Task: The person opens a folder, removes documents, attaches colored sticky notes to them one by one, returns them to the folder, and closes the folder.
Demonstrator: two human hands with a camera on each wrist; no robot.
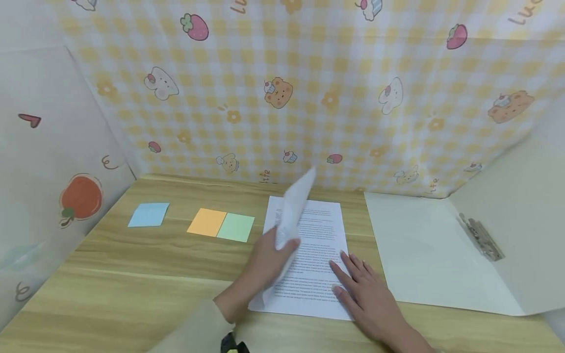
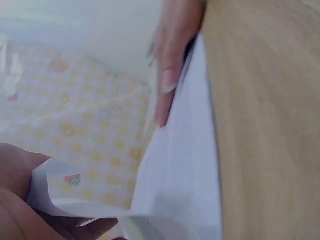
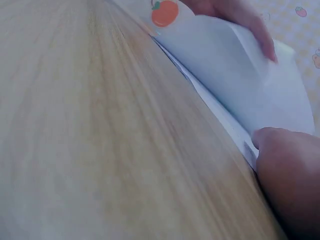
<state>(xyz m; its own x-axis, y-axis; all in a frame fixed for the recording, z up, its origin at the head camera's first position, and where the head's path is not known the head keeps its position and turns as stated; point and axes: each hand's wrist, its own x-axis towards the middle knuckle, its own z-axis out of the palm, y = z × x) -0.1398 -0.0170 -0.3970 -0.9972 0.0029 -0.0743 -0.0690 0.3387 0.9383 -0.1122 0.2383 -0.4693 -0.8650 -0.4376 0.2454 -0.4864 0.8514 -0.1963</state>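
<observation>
My left hand (image 1: 267, 260) grips a white sheet of paper (image 1: 295, 206) by its side, thumb on one face, and holds it raised and bent on edge. Below it a printed sheet (image 1: 315, 245) lies on the wooden table, covered with lines of small text. On that sheet's lower right edge rests my right hand (image 1: 370, 296), its fingers spread. The right wrist view shows the raised sheet (image 3: 215, 60) curving up from the paper below, with the left hand (image 3: 240, 15) at its top. In the left wrist view, the right hand (image 2: 175, 55) presses the flat paper's edge.
To the right lies an opened white folder (image 1: 432, 250) with a metal clip (image 1: 483, 238) on its raised cover. Orange (image 1: 207, 222), green (image 1: 236, 227) and blue (image 1: 148, 214) paper squares lie on the left. A checked curtain (image 1: 309, 98) stands behind the table.
</observation>
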